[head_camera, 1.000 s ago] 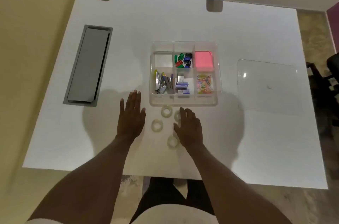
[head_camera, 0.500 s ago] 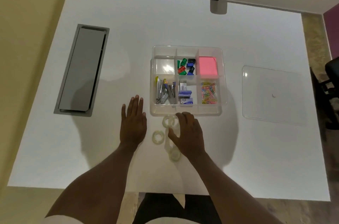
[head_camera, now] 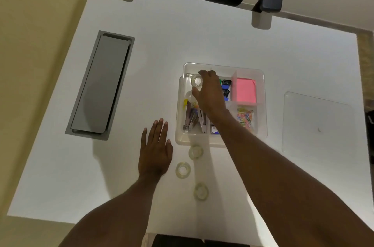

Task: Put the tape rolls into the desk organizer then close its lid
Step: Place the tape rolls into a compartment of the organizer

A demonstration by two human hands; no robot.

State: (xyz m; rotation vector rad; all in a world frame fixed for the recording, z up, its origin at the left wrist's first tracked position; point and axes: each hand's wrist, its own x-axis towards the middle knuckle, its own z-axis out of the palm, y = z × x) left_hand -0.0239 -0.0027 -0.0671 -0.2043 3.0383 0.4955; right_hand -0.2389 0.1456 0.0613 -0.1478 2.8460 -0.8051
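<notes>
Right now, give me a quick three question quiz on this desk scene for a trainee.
1. How many tape rolls lie on the table outside the desk organizer?
2. True or false: the lid is already on the organizer.
3. What is the right hand doing? A) resting flat on the table B) holding a tape roll over the organizer's far left compartment C) lifting the lid

Key
1. Three: one by the organizer's near wall, one beside the left hand, one nearest the person.
2. False: it lies on the table to the organizer's right.
3. B
</notes>
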